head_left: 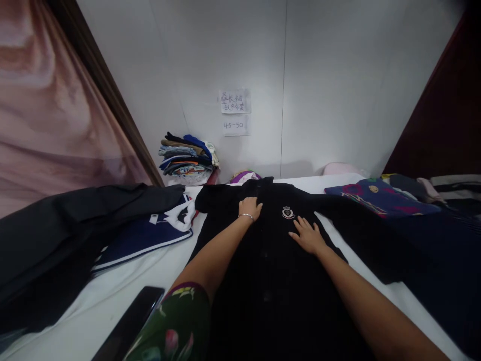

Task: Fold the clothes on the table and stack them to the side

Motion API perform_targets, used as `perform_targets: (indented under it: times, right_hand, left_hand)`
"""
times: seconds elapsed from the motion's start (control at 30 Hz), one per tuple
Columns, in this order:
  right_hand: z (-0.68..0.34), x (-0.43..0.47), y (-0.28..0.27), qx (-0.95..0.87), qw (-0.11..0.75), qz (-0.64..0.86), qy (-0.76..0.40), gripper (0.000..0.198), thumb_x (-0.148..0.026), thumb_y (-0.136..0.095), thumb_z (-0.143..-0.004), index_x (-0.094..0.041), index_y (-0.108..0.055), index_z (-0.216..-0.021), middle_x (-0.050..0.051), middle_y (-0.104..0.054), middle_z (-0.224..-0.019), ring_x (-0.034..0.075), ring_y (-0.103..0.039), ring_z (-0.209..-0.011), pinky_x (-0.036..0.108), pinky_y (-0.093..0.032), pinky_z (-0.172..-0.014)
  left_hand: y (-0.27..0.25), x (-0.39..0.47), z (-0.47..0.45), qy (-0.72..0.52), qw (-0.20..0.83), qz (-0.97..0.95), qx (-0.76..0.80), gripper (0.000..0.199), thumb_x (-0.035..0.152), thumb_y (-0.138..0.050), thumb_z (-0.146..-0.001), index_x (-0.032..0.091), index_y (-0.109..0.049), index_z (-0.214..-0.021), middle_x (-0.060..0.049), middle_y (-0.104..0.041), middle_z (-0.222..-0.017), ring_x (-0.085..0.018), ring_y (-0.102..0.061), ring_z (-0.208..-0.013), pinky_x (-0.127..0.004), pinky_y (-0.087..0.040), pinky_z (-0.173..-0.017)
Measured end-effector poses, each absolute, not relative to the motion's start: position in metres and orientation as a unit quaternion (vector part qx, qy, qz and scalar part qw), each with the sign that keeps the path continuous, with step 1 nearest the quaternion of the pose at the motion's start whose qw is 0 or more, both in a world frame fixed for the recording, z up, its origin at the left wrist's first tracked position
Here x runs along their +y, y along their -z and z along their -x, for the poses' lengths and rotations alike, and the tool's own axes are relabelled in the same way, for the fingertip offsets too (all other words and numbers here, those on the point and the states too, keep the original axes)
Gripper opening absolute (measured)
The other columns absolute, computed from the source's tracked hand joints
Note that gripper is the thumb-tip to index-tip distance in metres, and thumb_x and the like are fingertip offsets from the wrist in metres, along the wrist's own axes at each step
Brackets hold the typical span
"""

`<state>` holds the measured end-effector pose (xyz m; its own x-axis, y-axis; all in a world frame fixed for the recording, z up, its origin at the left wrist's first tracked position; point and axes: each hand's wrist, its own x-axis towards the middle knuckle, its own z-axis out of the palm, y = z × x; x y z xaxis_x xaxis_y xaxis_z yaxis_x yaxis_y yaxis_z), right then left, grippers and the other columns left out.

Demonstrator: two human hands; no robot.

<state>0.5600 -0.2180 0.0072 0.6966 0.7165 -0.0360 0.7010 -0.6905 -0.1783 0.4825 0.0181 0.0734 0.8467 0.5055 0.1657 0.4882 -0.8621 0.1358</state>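
At left, one dark grey garment (75,215), cut off by the edge, overlaps one navy garment (139,235). Nearer, one phone (130,321) is partly hidden by a green sleeve (176,323). Far left stands one clothes stack (186,158), its pieces hard to count. Mid-counter (86,316), one black jacket (289,281) lies spread, its near end cut off. Of two hands, the left hand (250,208) rests near its collar, fingers bent, pinching or not unclear; the right hand (308,235) lies flat, fingers spread, beside one crest (288,212). Farther right, overlapping clothes (376,195) defy counting.

Blk long-slv jacket (281,271) w/ 1 chest crest (287,213) lies front-up on wht tabletop (93,306).
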Motion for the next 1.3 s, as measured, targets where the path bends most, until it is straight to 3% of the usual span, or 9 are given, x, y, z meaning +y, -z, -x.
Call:
perform_targets:
  times: [0.1, 0.2, 0.3, 0.47, 0.67, 0.87, 1.0, 1.1, 1.3]
  right_hand:
    - [-0.561, -0.220, 0.003, -0.385, 0.089, 0.917, -0.049, 0.067, -0.057, -0.027, -0.092, -0.017, -0.029, -0.145, 0.010, -0.016, -0.155, 0.026, -0.012, -0.142, 0.056, -0.008, -0.111]
    - [-0.562, -0.218, 0.003, -0.389, 0.094, 0.915, -0.057, 0.068, -0.058, -0.028, -0.091, -0.018, -0.029, -0.145, 0.009, -0.016, -0.155, 0.027, -0.012, -0.142, 0.057, -0.007, -0.111]
    - [-0.564, -0.217, 0.002, -0.390, 0.096, 0.914, -0.059, 0.068, -0.058, -0.028, -0.091, -0.018, -0.029, -0.146, 0.010, -0.015, -0.155, 0.028, -0.011, -0.142, 0.058, -0.007, -0.110]
    - [-0.564, -0.216, 0.006, -0.392, 0.101, 0.913, -0.055, 0.066, -0.056, -0.028, -0.091, -0.018, -0.029, -0.145, 0.011, -0.016, -0.155, 0.030, -0.010, -0.142, 0.059, -0.006, -0.110]
    - [-0.563, -0.215, 0.004, -0.388, 0.098, 0.915, -0.058, 0.066, -0.055, -0.029, -0.091, -0.018, -0.030, -0.145, 0.011, -0.016, -0.155, 0.029, -0.011, -0.142, 0.059, -0.006, -0.110]
    - [-0.561, -0.214, 0.001, -0.389, 0.100, 0.914, -0.062, 0.064, -0.054, -0.029, -0.092, -0.018, -0.031, -0.145, 0.011, -0.015, -0.155, 0.029, -0.012, -0.142, 0.059, -0.007, -0.109]
    - [-0.562, -0.215, 0.002, -0.390, 0.097, 0.914, -0.057, 0.064, -0.054, -0.029, -0.092, -0.019, -0.032, -0.144, 0.011, -0.016, -0.155, 0.029, -0.012, -0.142, 0.058, -0.007, -0.109]
    - [-0.563, -0.216, 0.005, -0.391, 0.098, 0.914, -0.048, 0.064, -0.055, -0.028, -0.091, -0.020, -0.033, -0.144, 0.011, -0.018, -0.155, 0.029, -0.014, -0.142, 0.058, -0.008, -0.109]
    - [-0.565, -0.215, 0.009, -0.396, 0.107, 0.911, -0.046, 0.064, -0.055, -0.029, -0.091, -0.019, -0.033, -0.144, 0.011, -0.019, -0.154, 0.030, -0.014, -0.142, 0.060, -0.009, -0.109]
  left_hand:
    - [-0.070, 0.024, -0.516, -0.071, 0.040, -0.953, 0.293, 0.051, 0.051, -0.046, -0.086, 0.016, -0.053, -0.121, -0.014, -0.055, -0.128, -0.029, -0.038, -0.127, -0.048, -0.019, -0.108]
    - [-0.066, 0.028, -0.543, -0.025, 0.041, -0.943, 0.330, 0.046, 0.047, -0.054, -0.081, 0.013, -0.060, -0.111, -0.019, -0.062, -0.116, -0.036, -0.045, -0.120, -0.057, -0.021, -0.103]
    - [-0.062, 0.026, -0.559, -0.014, 0.036, -0.948, 0.316, 0.031, 0.030, -0.052, -0.083, 0.014, -0.062, -0.108, -0.018, -0.062, -0.113, -0.032, -0.050, -0.115, -0.053, -0.027, -0.101]
    - [-0.049, 0.001, -0.572, -0.015, 0.043, -0.978, 0.205, 0.036, 0.016, -0.042, -0.087, 0.021, -0.055, -0.120, -0.013, -0.052, -0.127, -0.024, -0.050, -0.116, -0.038, -0.039, -0.096]
    - [-0.036, -0.007, -0.572, 0.005, 0.068, -0.987, 0.144, 0.035, 0.038, -0.040, -0.091, 0.023, -0.062, -0.112, -0.008, -0.051, -0.132, -0.025, -0.042, -0.125, -0.041, -0.035, -0.103]
    - [-0.027, -0.002, -0.568, 0.020, 0.098, -0.986, 0.136, 0.063, 0.059, -0.022, -0.090, 0.026, -0.031, -0.143, -0.004, -0.017, -0.156, -0.024, -0.012, -0.143, -0.052, -0.014, -0.112]
    - [-0.020, -0.015, -0.572, 0.069, 0.120, -0.982, 0.125, 0.073, 0.068, -0.027, -0.084, 0.027, -0.030, -0.144, -0.004, -0.020, -0.155, -0.026, -0.014, -0.142, -0.055, -0.011, -0.112]
    - [-0.026, -0.018, -0.573, 0.058, 0.122, -0.981, 0.140, 0.071, 0.070, -0.025, -0.084, 0.027, -0.041, -0.138, -0.004, -0.029, -0.153, -0.028, -0.022, -0.140, -0.054, -0.016, -0.112]
    - [-0.063, 0.026, -0.540, -0.048, 0.078, -0.959, 0.269, 0.052, 0.052, -0.027, -0.092, 0.023, -0.056, -0.124, -0.010, -0.049, -0.136, -0.026, -0.040, -0.127, -0.041, -0.032, -0.105]
